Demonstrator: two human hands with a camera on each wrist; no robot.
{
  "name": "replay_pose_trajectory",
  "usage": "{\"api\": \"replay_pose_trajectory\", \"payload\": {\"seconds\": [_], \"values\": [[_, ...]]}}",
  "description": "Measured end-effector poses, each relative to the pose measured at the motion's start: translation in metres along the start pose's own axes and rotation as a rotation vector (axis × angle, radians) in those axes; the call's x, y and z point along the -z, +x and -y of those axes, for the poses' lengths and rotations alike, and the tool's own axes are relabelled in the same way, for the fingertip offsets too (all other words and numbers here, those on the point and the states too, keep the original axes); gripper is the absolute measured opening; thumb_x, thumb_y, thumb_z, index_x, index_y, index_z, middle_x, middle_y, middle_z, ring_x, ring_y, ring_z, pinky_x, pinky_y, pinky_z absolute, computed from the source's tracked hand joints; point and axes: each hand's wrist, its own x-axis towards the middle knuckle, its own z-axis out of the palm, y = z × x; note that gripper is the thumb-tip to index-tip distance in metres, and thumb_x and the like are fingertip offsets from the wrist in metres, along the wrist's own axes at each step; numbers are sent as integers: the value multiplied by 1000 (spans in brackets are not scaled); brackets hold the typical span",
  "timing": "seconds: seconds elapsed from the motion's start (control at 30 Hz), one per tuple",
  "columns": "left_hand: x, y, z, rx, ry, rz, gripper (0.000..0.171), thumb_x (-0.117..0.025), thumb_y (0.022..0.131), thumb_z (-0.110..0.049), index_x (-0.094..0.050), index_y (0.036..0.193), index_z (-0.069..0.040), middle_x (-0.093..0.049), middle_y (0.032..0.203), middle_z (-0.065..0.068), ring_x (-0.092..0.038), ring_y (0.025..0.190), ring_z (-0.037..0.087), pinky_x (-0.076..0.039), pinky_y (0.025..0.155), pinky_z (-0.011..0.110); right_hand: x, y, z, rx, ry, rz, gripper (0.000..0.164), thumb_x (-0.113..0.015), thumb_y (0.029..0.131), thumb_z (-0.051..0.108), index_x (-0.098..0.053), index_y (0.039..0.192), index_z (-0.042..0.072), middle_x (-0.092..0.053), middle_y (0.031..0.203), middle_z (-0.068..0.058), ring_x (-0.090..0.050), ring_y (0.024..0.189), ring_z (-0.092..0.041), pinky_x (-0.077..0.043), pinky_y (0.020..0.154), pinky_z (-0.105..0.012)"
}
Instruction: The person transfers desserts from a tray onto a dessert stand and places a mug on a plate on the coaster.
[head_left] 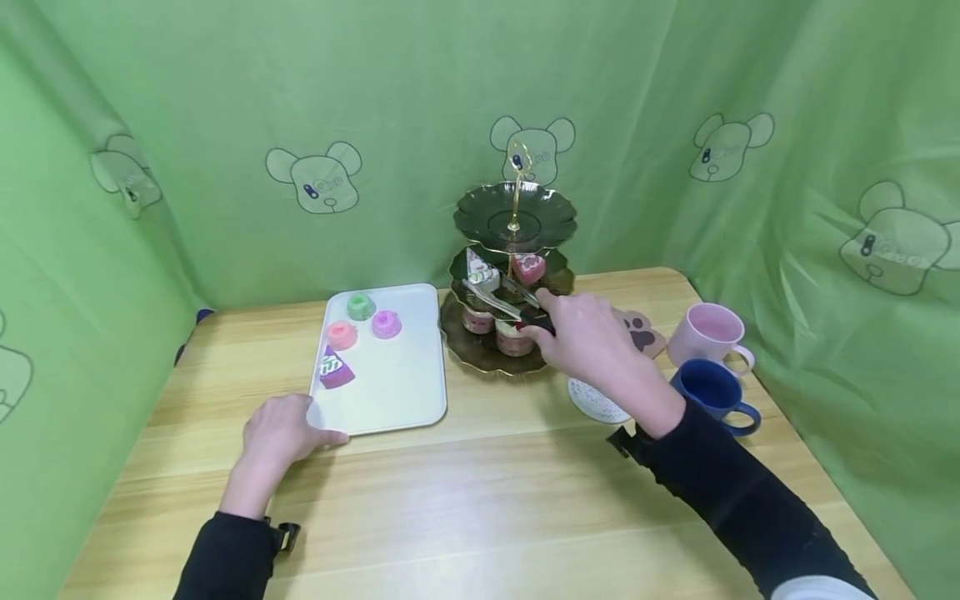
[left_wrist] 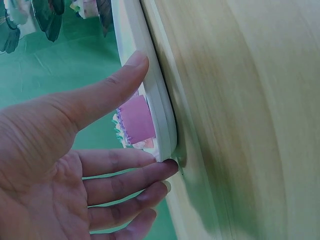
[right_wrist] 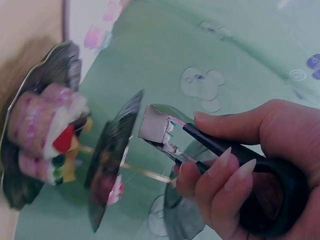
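One slice (head_left: pixel 482 273) under inspection: located at ten o'clock over the middle tier of the stand (head_left: pixel 480 221); contact with that tier uncertain. Held between blades of the tongs (right_wrist: pixel 212 141), gripped in turn by curled fingers of the right hand (head_left: pixel 581 329). With extended fingers of the left hand (head_left: pixel 279 429), touches the tray (head_left: pixel 405 375) corner at seven o'clock. Judged light and somewhat soft; probably prone to denting at the topping (right_wrist: pixel 172 148) and slipping between smooth blades. Best taken low on flat sides, under light, even pressure.

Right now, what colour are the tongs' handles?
The tongs' handles are black; they show best in the right wrist view.
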Motion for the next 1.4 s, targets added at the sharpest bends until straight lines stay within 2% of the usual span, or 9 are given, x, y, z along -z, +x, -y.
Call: {"api": "replay_pose_trajectory", "payload": {"seconds": [0.2, 0.37, 0.5, 0.73, 0.97, 1.27, 1.4], "values": [[-1, -1, 0, 9, 1, 15, 88, -75, 52, -65, -61, 108, 1, -62, 93, 18, -50, 74, 27, -40, 61, 39, -11, 10, -11, -29, -8, 29, 56, -59, 85, 45, -53, 126, 8, -37, 49, -1, -34, 40, -16, -27, 38, -30], [2, -1, -2, 11, -4, 15, 81, -76, 54, -63, -63, 102, 0, -61, 86, 14, -50, 71, 26, -38, 58, 37, -15, 21, -15, -43, -13, 35, 51, -60, 84, 45, -57, 119, 7, -45, 57, -4, -43, 49, -20, -31, 42, -32], [2, 0, -2, 14, -2, 13, 83, -76, 54, -63, -62, 106, 1, -61, 90, 16, -50, 72, 27, -38, 59, 38, -19, 27, -16, -56, -6, 33, 48, -60, 84, 45, -59, 114, 8, -51, 63, -7, -48, 57, -23, -34, 45, -33], [1, 0, -2, 12, 7, 9, 83, -76, 54, -63, -62, 106, 1, -61, 89, 16, -50, 72, 27, -38, 59, 38, -21, 30, -18, -79, 16, 36, 48, -60, 83, 47, -60, 111, 8, -53, 68, -9, -50, 61, -25, -37, 48, -35], [2, 1, -3, 23, 0, 19, 84, -76, 54, -63, -61, 106, 0, -61, 91, 17, -51, 74, 28, -39, 61, 40, -21, 28, -17, -72, 32, 33, 47, -60, 82, 49, -59, 104, 7, -52, 65, -8, -50, 59, -25, -36, 46, -34], [2, 1, -4, 31, -3, 21, 85, -77, 54, -62, -61, 107, 1, -61, 93, 17, -50, 75, 28, -39, 62, 40, -2, 9, -8, -59, -14, -17, 68, -56, 82, 54, -49, 128, 5, -46, 54, -5, -44, 46, -21, -32, 40, -33], [2, 1, -3, 34, -3, 22, 86, -77, 54, -62, -60, 109, 2, -61, 93, 18, -50, 75, 28, -39, 62, 40, 9, -5, 3, -24, -41, -47, 69, -56, 82, 55, -48, 129, 6, -44, 50, -3, -42, 44, -20, -31, 39, -33]]}}
